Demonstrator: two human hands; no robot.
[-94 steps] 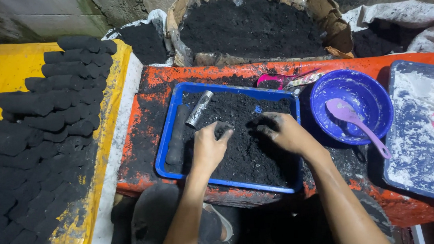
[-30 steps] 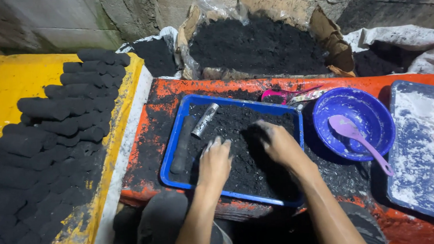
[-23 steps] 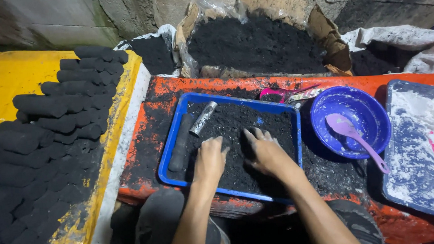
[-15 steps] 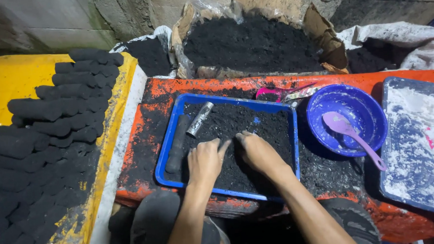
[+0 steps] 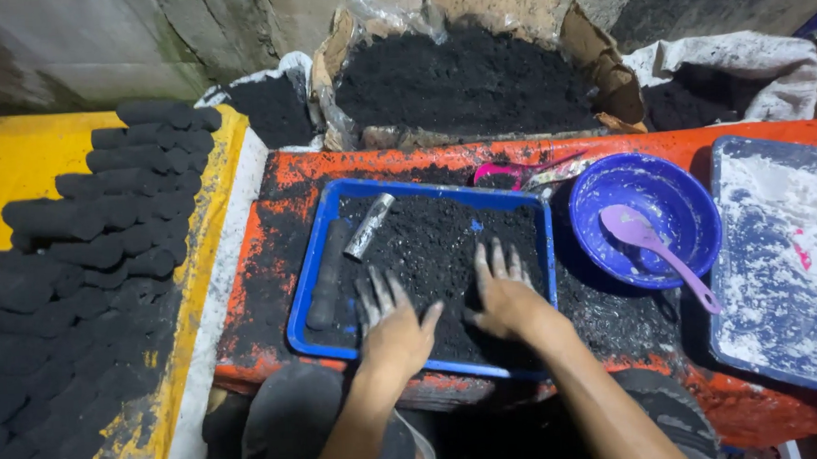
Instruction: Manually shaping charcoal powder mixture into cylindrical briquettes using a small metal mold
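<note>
A blue tray [image 5: 307, 291] on an orange table holds a layer of black powder [image 5: 437, 247]. My left hand [image 5: 392, 325] lies flat on the powder near the tray's front edge, fingers spread and dusted black. My right hand [image 5: 502, 293] rests palm down beside it, fingers apart, pointing away from me. Neither hand holds anything. A short metal tube [image 5: 369, 227] lies at the tray's far left, next to a black cylinder [image 5: 325, 277] along the left wall.
A blue bowl [image 5: 675, 188] with a purple spoon [image 5: 656, 249] stands right of the tray. A tray of white powder [image 5: 783, 256] is at the far right. Several black cylinders [image 5: 94, 265] are stacked on a yellow surface at left. A heap of black powder [image 5: 466, 77] lies behind the table.
Both hands have drawn back across the powder toward the tray's front edge and come closer together, staying flat on the powder.
</note>
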